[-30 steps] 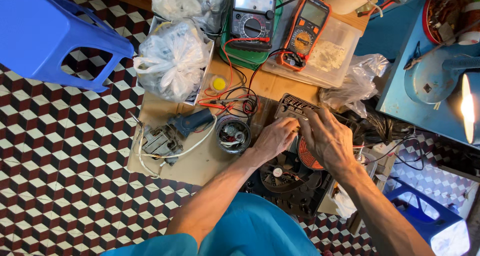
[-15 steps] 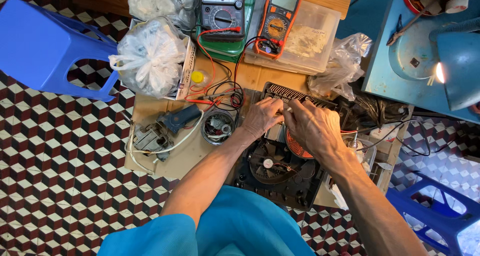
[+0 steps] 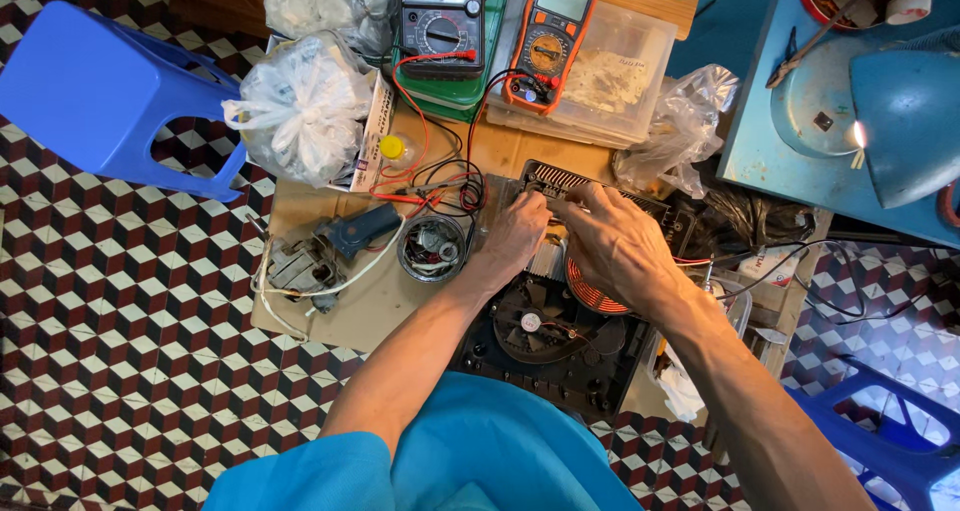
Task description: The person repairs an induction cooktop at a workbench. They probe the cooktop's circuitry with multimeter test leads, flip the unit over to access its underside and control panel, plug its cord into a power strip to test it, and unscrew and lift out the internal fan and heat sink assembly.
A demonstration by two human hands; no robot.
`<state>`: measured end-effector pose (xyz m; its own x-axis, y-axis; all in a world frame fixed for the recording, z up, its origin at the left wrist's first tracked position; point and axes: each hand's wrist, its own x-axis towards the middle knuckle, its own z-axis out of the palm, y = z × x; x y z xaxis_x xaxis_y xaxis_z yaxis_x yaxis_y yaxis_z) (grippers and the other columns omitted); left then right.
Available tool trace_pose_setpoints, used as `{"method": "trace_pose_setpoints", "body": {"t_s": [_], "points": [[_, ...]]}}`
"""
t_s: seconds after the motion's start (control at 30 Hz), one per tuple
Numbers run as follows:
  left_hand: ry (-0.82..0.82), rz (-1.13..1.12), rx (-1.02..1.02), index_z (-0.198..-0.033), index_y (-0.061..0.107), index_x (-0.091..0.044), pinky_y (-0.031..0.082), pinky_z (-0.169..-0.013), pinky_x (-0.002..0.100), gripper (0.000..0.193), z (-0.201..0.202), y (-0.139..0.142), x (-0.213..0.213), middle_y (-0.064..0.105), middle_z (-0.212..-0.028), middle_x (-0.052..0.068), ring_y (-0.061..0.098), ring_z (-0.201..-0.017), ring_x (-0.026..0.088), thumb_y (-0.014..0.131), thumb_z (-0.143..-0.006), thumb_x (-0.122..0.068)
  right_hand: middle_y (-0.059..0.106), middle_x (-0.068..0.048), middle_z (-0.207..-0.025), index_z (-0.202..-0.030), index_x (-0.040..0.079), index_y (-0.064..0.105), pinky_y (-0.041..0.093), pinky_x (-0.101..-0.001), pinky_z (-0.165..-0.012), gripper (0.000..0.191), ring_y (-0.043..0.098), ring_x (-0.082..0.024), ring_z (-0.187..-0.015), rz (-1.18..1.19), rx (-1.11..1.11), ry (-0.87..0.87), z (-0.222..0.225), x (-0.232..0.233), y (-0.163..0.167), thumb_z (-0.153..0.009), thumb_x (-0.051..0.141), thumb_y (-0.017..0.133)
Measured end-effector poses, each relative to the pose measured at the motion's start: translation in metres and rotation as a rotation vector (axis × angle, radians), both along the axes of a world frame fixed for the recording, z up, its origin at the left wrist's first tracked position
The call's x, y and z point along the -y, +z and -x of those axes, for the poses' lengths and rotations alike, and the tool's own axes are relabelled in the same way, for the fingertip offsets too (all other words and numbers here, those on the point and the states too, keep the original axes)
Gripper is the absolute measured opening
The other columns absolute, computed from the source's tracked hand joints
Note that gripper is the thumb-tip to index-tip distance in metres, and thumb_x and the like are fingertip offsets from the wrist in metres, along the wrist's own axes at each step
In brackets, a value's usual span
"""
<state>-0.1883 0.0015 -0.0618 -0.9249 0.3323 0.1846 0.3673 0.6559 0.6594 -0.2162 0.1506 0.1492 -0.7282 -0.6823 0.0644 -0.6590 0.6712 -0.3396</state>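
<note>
Opened induction cooker (image 3: 560, 321) lies at the board's near right, cover already off, fan and copper coil (image 3: 590, 291) bared. Left hand (image 3: 515, 236) and right hand (image 3: 615, 246), fingers curled, press its far-edge circuit board (image 3: 560, 183); judging so, repair remains unfinished.

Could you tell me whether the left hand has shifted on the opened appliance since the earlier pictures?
No. The left hand stays at the finned heat sink, beside the right hand; only the camera moved.
</note>
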Motion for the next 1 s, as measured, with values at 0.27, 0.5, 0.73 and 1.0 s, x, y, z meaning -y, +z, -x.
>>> {"method": "trace_pose_setpoints", "body": {"t_s": [0.27,0.5,0.73,1.0], "points": [[-0.006,-0.033,0.021,-0.093,0.064,0.001,0.053,-0.089,0.044,0.008,0.003,0.005,-0.002,0.059,-0.1,0.015,0.061,-0.103,0.035,0.066,-0.086,0.0,0.063,-0.014,-0.105,-0.121,0.006,0.061,0.056,-0.0435,-0.06,0.023,0.068,-0.03,-0.077,-0.251,0.26,-0.173,-0.001,0.0,0.002,-0.102,0.018,0.057],[-0.042,0.024,0.13,-0.089,0.062,0.002,0.052,-0.084,0.046,0.004,0.006,0.022,0.002,0.058,-0.096,0.015,0.061,-0.1,0.035,0.063,-0.085,0.003,0.061,-0.016,-0.111,-0.12,0.004,0.06,0.056,-0.0451,-0.067,0.033,0.067,-0.033,-0.084,-0.321,0.4,-0.438,0.002,0.0,0.007,-0.102,0.032,0.061],[-0.062,0.007,0.125,-0.092,0.065,0.002,0.053,-0.085,0.045,0.006,0.01,0.024,0.003,0.059,-0.095,0.015,0.061,-0.101,0.033,0.063,-0.086,0.001,0.061,-0.015,-0.109,-0.12,0.005,0.063,0.057,-0.0447,-0.077,0.033,0.066,-0.034,-0.091,0.125,-0.018,-0.049,-0.004,-0.004,0.011,-0.09,0.017,0.064],[-0.069,0.023,0.068,-0.091,0.068,0.0,0.055,-0.087,0.044,0.007,0.012,0.016,0.002,0.062,-0.096,0.015,0.063,-0.101,0.034,0.063,-0.087,-0.001,0.063,-0.014,-0.106,-0.122,0.006,0.063,0.055,-0.044,-0.068,0.031,0.067,-0.033,-0.085,-0.017,0.063,-0.124,-0.002,0.007,0.016,-0.094,0.017,0.061]]}}
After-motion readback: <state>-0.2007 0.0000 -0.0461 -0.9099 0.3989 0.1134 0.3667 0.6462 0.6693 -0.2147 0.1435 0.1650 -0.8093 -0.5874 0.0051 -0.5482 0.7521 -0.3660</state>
